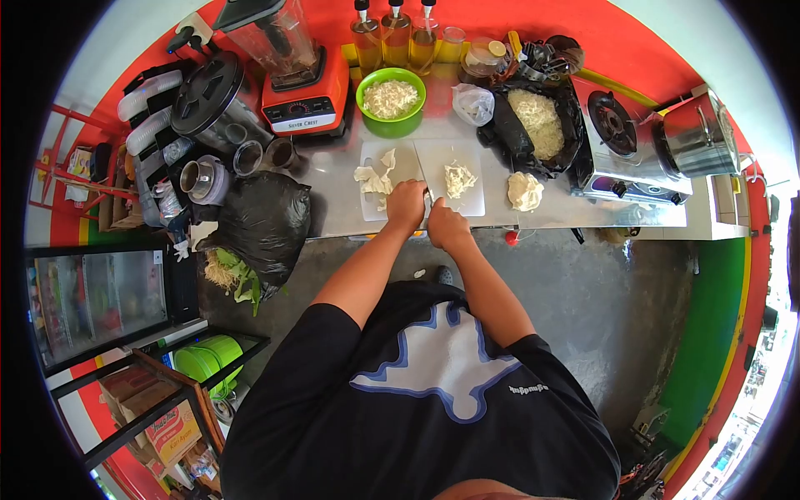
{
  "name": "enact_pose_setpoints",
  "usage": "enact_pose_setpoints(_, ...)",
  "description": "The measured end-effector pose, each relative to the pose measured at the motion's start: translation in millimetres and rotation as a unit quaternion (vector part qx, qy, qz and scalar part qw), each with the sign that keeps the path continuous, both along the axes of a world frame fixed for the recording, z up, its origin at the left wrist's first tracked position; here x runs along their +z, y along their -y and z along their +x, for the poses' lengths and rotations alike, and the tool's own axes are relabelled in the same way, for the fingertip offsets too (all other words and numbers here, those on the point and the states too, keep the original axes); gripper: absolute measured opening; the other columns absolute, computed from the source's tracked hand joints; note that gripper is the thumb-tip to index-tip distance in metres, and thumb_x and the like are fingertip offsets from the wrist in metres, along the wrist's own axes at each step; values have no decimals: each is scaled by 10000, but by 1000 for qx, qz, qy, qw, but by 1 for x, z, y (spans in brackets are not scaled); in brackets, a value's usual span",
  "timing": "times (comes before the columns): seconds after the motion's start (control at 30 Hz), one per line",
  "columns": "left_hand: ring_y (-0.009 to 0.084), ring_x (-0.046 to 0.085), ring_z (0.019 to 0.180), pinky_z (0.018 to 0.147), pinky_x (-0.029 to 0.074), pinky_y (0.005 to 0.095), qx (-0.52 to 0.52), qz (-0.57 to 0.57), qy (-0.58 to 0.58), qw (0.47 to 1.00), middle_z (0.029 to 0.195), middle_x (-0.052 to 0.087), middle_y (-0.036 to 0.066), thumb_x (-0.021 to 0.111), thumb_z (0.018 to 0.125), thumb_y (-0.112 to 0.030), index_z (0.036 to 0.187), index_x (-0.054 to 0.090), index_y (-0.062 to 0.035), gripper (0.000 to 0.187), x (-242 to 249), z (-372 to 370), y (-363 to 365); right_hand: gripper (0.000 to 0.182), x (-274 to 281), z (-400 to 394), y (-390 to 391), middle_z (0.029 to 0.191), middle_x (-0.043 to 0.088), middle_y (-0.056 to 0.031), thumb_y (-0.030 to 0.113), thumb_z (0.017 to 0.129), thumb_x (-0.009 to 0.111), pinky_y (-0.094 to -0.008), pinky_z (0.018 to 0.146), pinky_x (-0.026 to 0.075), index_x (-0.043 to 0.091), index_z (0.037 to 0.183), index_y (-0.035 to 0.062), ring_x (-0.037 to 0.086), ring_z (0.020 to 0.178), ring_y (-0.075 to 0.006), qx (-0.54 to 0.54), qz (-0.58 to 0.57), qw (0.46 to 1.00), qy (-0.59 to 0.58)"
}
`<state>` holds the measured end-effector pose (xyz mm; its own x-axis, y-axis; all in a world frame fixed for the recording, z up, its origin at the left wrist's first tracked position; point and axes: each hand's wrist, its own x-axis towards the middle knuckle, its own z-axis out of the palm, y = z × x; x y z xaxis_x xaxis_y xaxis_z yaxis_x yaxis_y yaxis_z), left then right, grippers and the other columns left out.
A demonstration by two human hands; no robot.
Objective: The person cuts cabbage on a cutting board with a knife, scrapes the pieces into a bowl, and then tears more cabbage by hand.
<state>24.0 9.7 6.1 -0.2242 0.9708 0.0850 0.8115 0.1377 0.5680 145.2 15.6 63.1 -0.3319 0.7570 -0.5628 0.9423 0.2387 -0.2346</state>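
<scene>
My left hand [407,203] rests knuckles up, fingers curled, at the near edge of two white cutting boards [402,163] on the steel counter [333,208]. It presses down on pale cabbage that is mostly hidden under it. My right hand [446,225] is closed just right of it, with a thin dark knife blade [427,197] showing between the two hands. Torn cabbage pieces [375,177] lie on the left board. A small shredded heap [458,178] lies on the right board.
At the back stand a green bowl of shredded cabbage [390,100], an orange blender [293,79] and oil bottles [395,37]. A black bag of shreds [540,123], a loose heap [525,192] and a gas stove with a pot [646,142] are to the right. A full black bag [265,221] hangs left.
</scene>
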Motion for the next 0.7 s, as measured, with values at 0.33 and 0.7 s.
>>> enact_pose_setpoints(0.33, 360, 659, 888, 729, 535, 481, -7, -43, 21, 999, 863, 688, 138, 584, 827, -99, 772, 666, -58, 106, 1, -4, -6, 298, -9, -4, -4, 1128, 696, -282, 95, 935, 575, -495, 914, 553, 426, 1171, -8, 694, 1074, -422, 4, 6, 1000, 5)
enact_pose_setpoints(0.7, 378, 649, 859, 733, 526, 486, 4, -9, 4, 1000, 895, 673, 156, 614, 845, -97, 845, 678, -56, 77, -3, -1, -3, 322, -16, -5, 2, 1116, 719, -235, 124, 940, 598, -436, 910, 572, 440, 1192, -1, 709, 1072, -377, 2, 27, 999, 19)
